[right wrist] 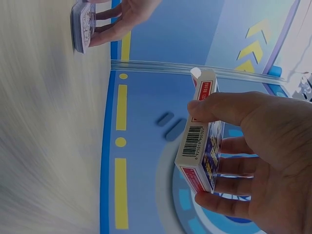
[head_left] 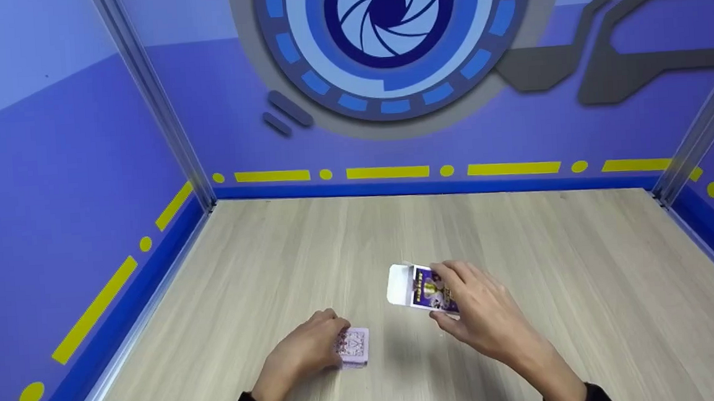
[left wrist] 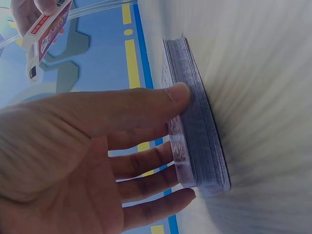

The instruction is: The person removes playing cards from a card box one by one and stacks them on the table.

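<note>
A deck of playing cards (head_left: 353, 346) with an ornate back pattern lies in a squared stack on the table. My left hand (head_left: 309, 351) grips it from the left; in the left wrist view the thumb (left wrist: 178, 95) presses one long side of the deck (left wrist: 202, 126) while the fingers reach the opposite side. Above the table to the right, my right hand (head_left: 484, 307) holds a card box (head_left: 429, 288) between thumb and fingers. The box's white end flap stands open toward the left. A barcode shows on the narrow side of the box (right wrist: 192, 141) in the right wrist view.
The wooden table (head_left: 261, 256) is bounded by a blue wall (head_left: 203, 111) at the back and by walls on the left and right. Metal posts (head_left: 159, 101) stand in the corners. Yellow dashes run along the walls' lower edge.
</note>
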The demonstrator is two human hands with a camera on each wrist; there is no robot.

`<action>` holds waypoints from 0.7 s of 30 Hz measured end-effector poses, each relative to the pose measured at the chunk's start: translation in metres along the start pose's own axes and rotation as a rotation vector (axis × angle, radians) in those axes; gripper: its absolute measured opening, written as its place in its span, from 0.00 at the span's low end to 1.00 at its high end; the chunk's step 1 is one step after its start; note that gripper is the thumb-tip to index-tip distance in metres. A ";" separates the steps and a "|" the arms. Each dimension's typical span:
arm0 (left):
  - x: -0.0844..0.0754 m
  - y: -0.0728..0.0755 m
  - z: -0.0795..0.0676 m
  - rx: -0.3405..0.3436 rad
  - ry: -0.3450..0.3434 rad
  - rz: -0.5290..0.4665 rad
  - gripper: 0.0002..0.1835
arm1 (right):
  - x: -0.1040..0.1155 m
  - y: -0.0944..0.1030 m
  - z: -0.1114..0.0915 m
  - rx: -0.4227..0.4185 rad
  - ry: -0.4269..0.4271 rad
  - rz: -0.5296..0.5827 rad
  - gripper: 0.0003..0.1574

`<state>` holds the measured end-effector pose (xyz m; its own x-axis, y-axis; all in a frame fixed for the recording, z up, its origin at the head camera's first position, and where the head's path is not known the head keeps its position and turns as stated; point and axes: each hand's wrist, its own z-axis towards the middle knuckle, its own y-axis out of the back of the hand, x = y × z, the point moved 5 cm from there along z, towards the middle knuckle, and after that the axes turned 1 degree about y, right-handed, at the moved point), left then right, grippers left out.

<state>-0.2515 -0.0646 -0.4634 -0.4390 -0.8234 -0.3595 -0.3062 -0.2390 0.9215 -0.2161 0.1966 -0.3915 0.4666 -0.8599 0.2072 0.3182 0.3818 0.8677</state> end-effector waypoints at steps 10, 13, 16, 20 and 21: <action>0.001 0.000 0.001 0.019 0.025 -0.014 0.35 | 0.000 -0.001 0.000 0.019 -0.019 0.015 0.47; 0.003 0.002 0.002 0.028 0.020 -0.023 0.37 | 0.000 -0.001 0.001 0.021 -0.023 0.017 0.47; 0.004 0.006 0.001 0.010 0.019 -0.030 0.39 | 0.000 -0.001 0.001 0.023 -0.027 0.017 0.47; 0.002 0.015 0.001 -0.098 0.005 -0.048 0.34 | -0.001 -0.001 0.001 0.030 -0.031 0.014 0.47; 0.000 0.018 0.002 -0.148 -0.007 -0.054 0.31 | -0.001 -0.002 0.001 0.033 -0.032 0.013 0.47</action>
<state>-0.2589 -0.0681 -0.4468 -0.4313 -0.8041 -0.4092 -0.2019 -0.3560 0.9124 -0.2175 0.1962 -0.3926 0.4438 -0.8655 0.2323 0.2850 0.3821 0.8791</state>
